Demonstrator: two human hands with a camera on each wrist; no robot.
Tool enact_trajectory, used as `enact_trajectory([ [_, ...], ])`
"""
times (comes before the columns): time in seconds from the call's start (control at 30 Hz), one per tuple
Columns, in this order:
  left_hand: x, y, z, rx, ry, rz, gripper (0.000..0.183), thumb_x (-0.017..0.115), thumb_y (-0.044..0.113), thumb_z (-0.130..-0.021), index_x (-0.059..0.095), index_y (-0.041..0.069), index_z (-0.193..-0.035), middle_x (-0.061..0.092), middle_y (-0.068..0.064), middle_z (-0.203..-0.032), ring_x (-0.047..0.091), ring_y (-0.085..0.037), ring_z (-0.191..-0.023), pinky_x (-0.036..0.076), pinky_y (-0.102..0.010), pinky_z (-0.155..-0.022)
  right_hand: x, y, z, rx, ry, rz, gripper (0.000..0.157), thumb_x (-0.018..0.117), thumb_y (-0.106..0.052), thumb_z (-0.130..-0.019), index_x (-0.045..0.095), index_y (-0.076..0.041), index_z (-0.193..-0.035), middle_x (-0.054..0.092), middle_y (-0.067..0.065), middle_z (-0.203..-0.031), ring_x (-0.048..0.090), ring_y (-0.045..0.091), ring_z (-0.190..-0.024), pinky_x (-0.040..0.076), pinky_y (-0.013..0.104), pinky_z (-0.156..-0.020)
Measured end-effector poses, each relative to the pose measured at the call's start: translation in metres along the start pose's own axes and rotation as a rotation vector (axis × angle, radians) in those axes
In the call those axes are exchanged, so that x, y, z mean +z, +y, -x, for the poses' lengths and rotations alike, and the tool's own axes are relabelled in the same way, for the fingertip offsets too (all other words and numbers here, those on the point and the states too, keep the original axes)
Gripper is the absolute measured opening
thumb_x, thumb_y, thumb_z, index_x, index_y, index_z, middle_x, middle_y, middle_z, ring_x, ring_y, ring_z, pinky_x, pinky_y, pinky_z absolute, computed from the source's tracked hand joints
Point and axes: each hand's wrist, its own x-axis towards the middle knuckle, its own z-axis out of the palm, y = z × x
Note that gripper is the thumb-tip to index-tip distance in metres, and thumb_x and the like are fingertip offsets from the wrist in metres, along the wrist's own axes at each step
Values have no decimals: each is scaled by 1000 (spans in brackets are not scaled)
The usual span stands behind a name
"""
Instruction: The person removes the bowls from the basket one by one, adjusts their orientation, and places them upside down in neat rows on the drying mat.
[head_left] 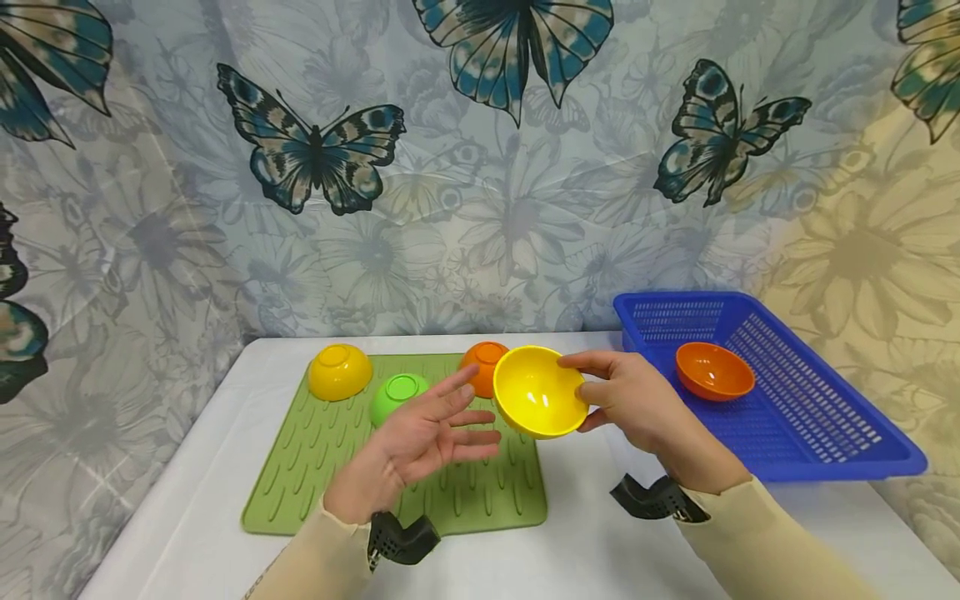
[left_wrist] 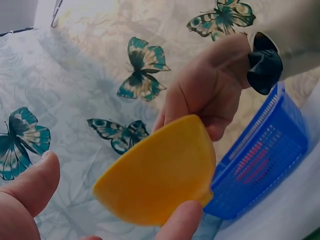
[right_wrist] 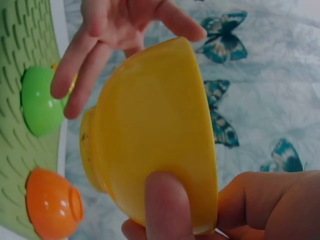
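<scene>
A yellow bowl (head_left: 534,396) is held up above the table, tilted so its inside faces the head camera. My right hand (head_left: 633,404) grips its right rim between thumb and fingers. To the bowl's left, my left hand (head_left: 427,442) is spread with fingers extended toward it; in the head view a small gap lies between them. The right wrist view shows the foot and outer wall of the yellow bowl (right_wrist: 155,130), with the left hand (right_wrist: 120,30) beyond it. In the left wrist view the yellow bowl (left_wrist: 160,170) is just past the left fingertips.
On the green mat (head_left: 480,500) sit upside-down bowls: a yellow one (head_left: 340,372), a green one (head_left: 397,396) partly behind the left hand, and an orange one (head_left: 480,367). At right, a blue basket (head_left: 810,454) holds an upright orange bowl (head_left: 715,372). A butterfly-print curtain hangs behind.
</scene>
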Motion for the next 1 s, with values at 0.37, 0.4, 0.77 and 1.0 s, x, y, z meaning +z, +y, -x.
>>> enact_trajectory([
  [0.37,-2,-4,13,33,13,9,60,57,15,-103,30,11,-157,53,-26,-125,64,-37,-102,52,-50,-92,32,3,4,-19,10,-16,46,54,7,-85,63,2,-130,53,19,-135,67,31,-85,61,43,-64],
  [0.4,-2,-4,14,35,20,9,59,56,14,-103,31,11,-157,54,-26,-125,65,-36,-101,52,-49,-91,34,3,4,-22,9,-20,46,54,7,-85,63,2,-130,54,19,-135,67,31,-84,61,43,-64],
  [0.77,-12,-10,20,52,139,23,60,61,5,-100,37,8,-154,57,-23,-131,65,-38,-105,51,-53,-91,53,1,8,-40,6,-40,45,55,7,-84,67,0,-126,59,17,-129,67,30,-79,60,42,-60],
  [1.0,-19,-11,24,75,170,-17,61,64,4,-98,38,6,-153,58,-23,-129,66,-38,-105,52,-53,-89,61,0,7,-41,-21,-69,43,55,5,-86,66,-1,-127,58,15,-132,68,30,-87,61,42,-63],
])
